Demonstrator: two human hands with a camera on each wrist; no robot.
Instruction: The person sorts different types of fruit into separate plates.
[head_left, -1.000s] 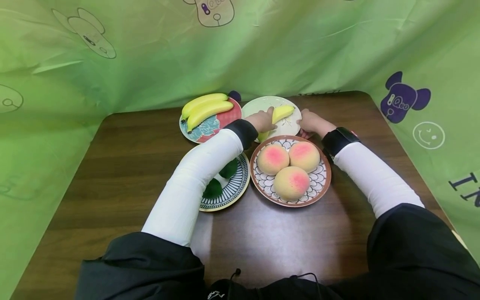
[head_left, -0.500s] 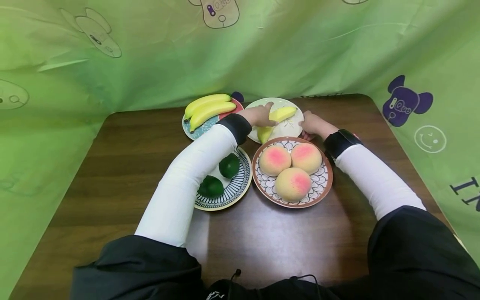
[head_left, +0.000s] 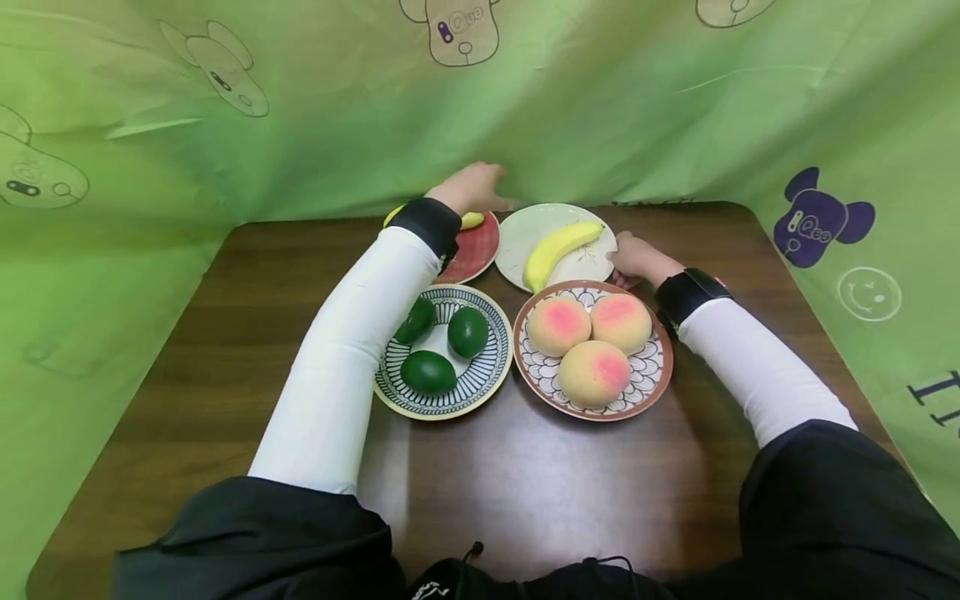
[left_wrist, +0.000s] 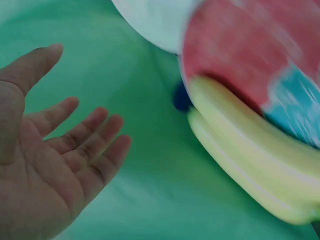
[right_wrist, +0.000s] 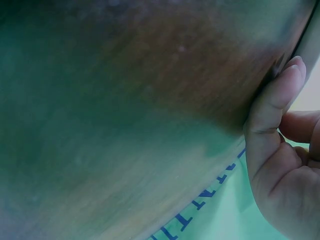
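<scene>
One banana (head_left: 558,247) lies alone on the white plate (head_left: 528,225) at the far side of the table (head_left: 225,350), touched by neither hand. From my remote seat I read the work as fruit-sorting, partly done. My left hand (head_left: 474,187) hovers over the red and blue plate (head_left: 476,250) next door, fingers spread and relaxed, gripping nothing; the left wrist view shows its bare palm (left_wrist: 45,170) beside the two bananas (left_wrist: 250,170) lying there. My right hand (head_left: 637,258) rests at the white plate's near right rim, thumb (right_wrist: 272,100) pressed to the edge and fingers curled beneath, as far as the right wrist view lets me judge.

Nearer to me, three green avocados (head_left: 438,346) sit on a black-striped plate (head_left: 491,375) and three peaches (head_left: 592,342) on a brown-rimmed plate (head_left: 660,367), the two plates just beside each other. By my estimate those two plates look settled, while the bananas are split across two plates, so gathering them may be what is left. Green cloth (head_left: 600,108) with cartoon prints hangs behind the table.
</scene>
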